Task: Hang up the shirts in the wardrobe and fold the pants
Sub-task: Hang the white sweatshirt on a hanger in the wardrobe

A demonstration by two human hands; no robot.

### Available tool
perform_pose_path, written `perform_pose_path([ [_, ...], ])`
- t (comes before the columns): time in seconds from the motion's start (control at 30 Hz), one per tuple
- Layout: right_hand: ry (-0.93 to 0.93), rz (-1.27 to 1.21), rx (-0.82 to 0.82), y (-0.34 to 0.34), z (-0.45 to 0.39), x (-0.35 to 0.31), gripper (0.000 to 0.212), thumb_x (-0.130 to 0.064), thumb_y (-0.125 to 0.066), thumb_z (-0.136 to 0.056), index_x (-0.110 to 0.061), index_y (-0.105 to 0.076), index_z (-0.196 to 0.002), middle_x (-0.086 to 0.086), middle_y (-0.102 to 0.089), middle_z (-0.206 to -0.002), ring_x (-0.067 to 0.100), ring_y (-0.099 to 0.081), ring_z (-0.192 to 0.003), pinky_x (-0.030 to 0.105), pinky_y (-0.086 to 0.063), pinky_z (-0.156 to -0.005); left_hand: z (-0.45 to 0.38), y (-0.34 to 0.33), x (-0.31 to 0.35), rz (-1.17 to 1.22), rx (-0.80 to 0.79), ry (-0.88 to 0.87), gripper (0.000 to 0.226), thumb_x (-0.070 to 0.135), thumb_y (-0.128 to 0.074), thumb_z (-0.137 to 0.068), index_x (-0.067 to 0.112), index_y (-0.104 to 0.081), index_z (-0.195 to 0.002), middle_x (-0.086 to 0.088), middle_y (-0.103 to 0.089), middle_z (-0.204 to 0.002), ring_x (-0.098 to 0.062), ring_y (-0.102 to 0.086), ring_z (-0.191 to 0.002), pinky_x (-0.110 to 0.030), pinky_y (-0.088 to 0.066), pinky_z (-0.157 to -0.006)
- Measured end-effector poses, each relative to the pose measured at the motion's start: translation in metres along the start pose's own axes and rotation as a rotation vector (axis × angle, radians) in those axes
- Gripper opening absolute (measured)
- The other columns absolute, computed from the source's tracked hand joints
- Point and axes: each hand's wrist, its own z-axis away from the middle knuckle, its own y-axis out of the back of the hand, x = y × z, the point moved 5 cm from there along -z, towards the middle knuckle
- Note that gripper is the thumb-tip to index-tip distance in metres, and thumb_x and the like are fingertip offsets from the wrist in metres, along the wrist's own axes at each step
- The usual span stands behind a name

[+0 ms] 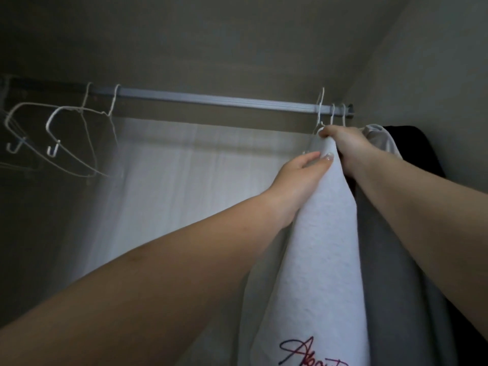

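Note:
A white shirt (319,249) with red script lettering near its bottom hangs from a white wire hanger whose hook (320,107) sits over the grey wardrobe rail (211,99) near its right end. My right hand (346,146) grips the top of the shirt at the hanger's neck. My left hand (301,175) pinches the shirt's left shoulder just below. Behind it hang a light grey garment (383,138) and a black garment (412,149), each on its own hook.
Empty white wire hangers (68,138) hang at the rail's left end. A pale panel (184,175) forms the wardrobe's back. The right wall (435,75) stands close beside the hung clothes. A long bare stretch of rail lies between the empty hangers and the shirts.

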Motion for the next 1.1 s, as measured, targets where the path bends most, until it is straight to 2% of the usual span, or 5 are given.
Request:
perform_pose_path([
  [0.13, -0.092, 0.019, -0.02, 0.004, -0.007, 0.018, 0.008, -0.008, -0.052, -0.088, -0.005, -0.052, -0.08, 0.012, -0.046, -0.069, 0.021, -0.047, -0.057, 0.017, -0.042, -0.038, -0.002, -0.005, -0.005, -0.06, -0.005, 0.016, 0.049, 0.029, -0.059, -0.093, 0.019, -0.047, -0.14, -0.007, -0.056, -0.135, -0.022, -0.058, -0.117, -0.039, -0.045, -0.103],
  [0.43, -0.047, 0.135, -0.035, 0.01, -0.013, 0.019, 0.023, -0.03, -0.053, -0.086, -0.01, -0.063, -0.092, 0.009, -0.06, -0.077, 0.025, -0.06, -0.071, 0.031, -0.047, -0.072, 0.002, 0.0, -0.009, -0.082, 0.035, 0.036, 0.033, 0.03, -0.057, -0.094, 0.018, -0.06, -0.125, -0.002, -0.065, -0.121, -0.018, -0.062, -0.108, -0.028, -0.053, -0.086],
  [0.67, 0.639, 0.821, 0.108, -0.006, 0.013, -0.04, 0.034, -0.034, -0.055, -0.089, -0.015, -0.06, -0.117, 0.008, -0.063, -0.118, 0.028, -0.056, -0.111, 0.031, -0.041, -0.086, 0.014, 0.032, 0.006, -0.072, 0.206, 0.018, 0.006, 0.027, -0.056, -0.095, 0.026, -0.061, -0.092, 0.011, -0.065, -0.09, -0.004, -0.064, -0.087, -0.029, -0.052, -0.086],
  [0.83, 0.906, 0.947, -0.084, -0.064, 0.062, -0.059, 0.018, -0.029, -0.055, -0.085, -0.023, -0.065, -0.099, 0.003, -0.068, -0.103, 0.026, -0.059, -0.102, 0.033, -0.046, -0.082, 0.047, 0.076, 0.012, -0.151, 0.338, 0.045, 0.008, 0.028, -0.055, -0.095, 0.026, -0.062, -0.096, 0.01, -0.065, -0.092, -0.005, -0.065, -0.087, -0.024, -0.052, -0.077],
  [1.1, 0.825, 0.574, -0.433, -0.155, 0.137, -0.039, 0.012, -0.031, -0.06, -0.085, -0.026, -0.065, -0.094, -0.008, -0.063, -0.091, 0.017, -0.061, -0.098, 0.033, -0.049, -0.087, 0.158, 0.149, 0.039, -0.334, 0.595, 0.108, 0.008, 0.03, -0.061, -0.092, 0.025, -0.066, -0.095, 0.009, -0.071, -0.09, -0.008, -0.069, -0.089, -0.023, -0.053, -0.07],
])
